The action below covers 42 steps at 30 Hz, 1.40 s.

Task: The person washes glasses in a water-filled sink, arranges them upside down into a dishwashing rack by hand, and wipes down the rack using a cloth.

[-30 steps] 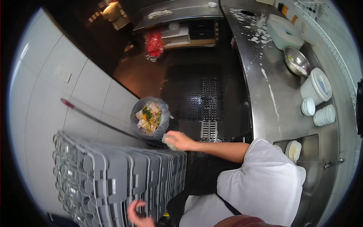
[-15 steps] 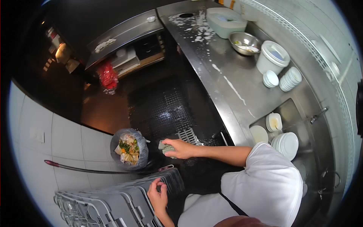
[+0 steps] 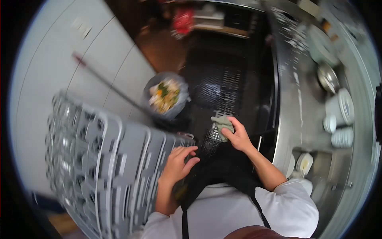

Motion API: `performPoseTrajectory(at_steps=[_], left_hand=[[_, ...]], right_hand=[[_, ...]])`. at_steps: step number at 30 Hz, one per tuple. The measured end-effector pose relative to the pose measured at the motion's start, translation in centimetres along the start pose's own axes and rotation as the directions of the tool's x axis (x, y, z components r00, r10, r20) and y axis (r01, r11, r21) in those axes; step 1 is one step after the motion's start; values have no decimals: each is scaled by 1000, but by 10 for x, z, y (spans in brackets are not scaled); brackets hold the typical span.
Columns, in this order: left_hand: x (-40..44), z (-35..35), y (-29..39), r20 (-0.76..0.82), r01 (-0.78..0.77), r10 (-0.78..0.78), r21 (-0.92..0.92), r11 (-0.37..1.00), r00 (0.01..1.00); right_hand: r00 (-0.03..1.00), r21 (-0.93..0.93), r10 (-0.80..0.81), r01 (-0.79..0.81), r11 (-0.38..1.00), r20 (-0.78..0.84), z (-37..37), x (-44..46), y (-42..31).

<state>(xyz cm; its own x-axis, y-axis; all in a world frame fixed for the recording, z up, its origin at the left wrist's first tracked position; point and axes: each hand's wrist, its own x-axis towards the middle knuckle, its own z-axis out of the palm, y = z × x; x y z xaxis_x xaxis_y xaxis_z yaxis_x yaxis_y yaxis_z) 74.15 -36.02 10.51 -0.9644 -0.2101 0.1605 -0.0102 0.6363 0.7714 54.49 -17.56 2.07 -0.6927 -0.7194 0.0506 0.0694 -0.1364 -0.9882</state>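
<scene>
My right hand [image 3: 238, 136] grips a crumpled grey-green cloth [image 3: 223, 126], held in front of my body above the dark wet floor. To its left is my left hand [image 3: 181, 162], fingers slightly bent and thumb apart, with nothing in it. That hand is nearest the stack of grey plastic racks [image 3: 131, 159], whose left side shows clear glasses [image 3: 65, 139]. Beyond both hands stands a bin lined with a plastic bag [image 3: 184, 85], full of food scraps [image 3: 164, 97].
On the right runs a steel counter [image 3: 292, 107] with suds, a steel bowl [image 3: 328, 77], a white bucket [image 3: 339, 106] and stacked small white dishes [image 3: 342, 137]. Dishes [image 3: 304, 163] sit in the sink. A long stick [image 3: 107, 83] leans by the tiled wall [image 3: 47, 51]. Red bag [image 3: 183, 22] at the back.
My view has turned left, towards the racks. My right hand has drawn back closer to my body with the cloth. My left hand has come forward and opened somewhat.
</scene>
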Motion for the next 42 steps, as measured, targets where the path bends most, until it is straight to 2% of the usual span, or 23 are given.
performPoseTrajectory(at_steps=[2,5,8,9,10,12,13,14,16,18,21,22,24,26,28,30,31,35,37,38,39,41,42], left_hand=[[-20,-15,17,-74,39,-36,47,998,997],[-63,-26,25,-208,242,-252,-74,967,945],[-85,-18,31,-329,503,-537,-188,843,777],[-100,-6,15,-313,456,-505,-220,862,804],[-101,9,7,-334,334,-516,-472,816,789],[-77,40,1,-343,-1,-531,-841,541,775],[-59,47,1,-308,-92,-476,-901,424,824],[-37,56,2,-340,-273,-464,-939,208,818],[-2,55,15,-302,-441,-595,-892,-99,745],[4,66,-13,-290,-309,-673,-946,94,681],[12,77,-47,-299,-116,-691,-947,299,658],[13,82,-57,-294,-52,-684,-935,351,668],[5,107,-111,-294,286,-762,-800,527,577],[-15,136,-167,-319,571,-792,-560,600,521],[-40,161,-199,-327,726,-733,-167,667,597],[-112,214,-317,-76,578,-594,356,734,801],[-111,222,-319,10,565,-623,413,714,782],[-77,240,-314,140,667,-764,406,625,630],[-57,244,-311,153,687,-783,398,608,603],[-48,246,-311,153,694,-787,392,604,598],[-38,247,-310,159,692,-782,385,611,603],[-22,249,-308,166,692,-775,364,623,610],[-17,247,-308,172,694,-769,345,632,616]], right_hand=[[994,67,25,-33,997,110,20,14,4],[937,97,2,-38,995,348,61,40,-9],[862,67,-98,74,995,498,94,63,-25],[834,69,-213,207,976,509,101,69,-23],[791,88,-336,341,936,510,107,74,-28],[733,137,-399,392,910,552,110,75,-39],[679,115,-384,406,906,626,106,76,-48],[625,89,-363,425,901,691,101,78,-55],[432,-3,-347,631,776,833,89,83,-47],[402,-74,-464,813,577,789,73,82,-48],[581,-172,-312,630,757,751,41,83,-48],[632,-224,-325,631,743,703,27,85,-44],[755,-375,-238,541,753,611,-6,89,-44],[832,-486,-275,514,706,482,-40,89,-44],[896,-583,-273,436,685,349,-76,82,-62],[900,-721,-378,410,559,218,-118,72,-80],[896,-796,-421,354,491,139,-139,62,-97],[730,-973,-668,15,229,-146,-226,-7,-177],[637,-974,-745,-216,73,-197,-250,-62,-238],[548,-955,-826,-292,-42,-131,-269,-89,-259],[452,-924,-861,-379,49,-231,-269,-118,-290],[344,-784,-929,-611,-109,-139,-303,-180,-335],[242,-716,-956,-696,-54,-164,-306,-205,-360]])
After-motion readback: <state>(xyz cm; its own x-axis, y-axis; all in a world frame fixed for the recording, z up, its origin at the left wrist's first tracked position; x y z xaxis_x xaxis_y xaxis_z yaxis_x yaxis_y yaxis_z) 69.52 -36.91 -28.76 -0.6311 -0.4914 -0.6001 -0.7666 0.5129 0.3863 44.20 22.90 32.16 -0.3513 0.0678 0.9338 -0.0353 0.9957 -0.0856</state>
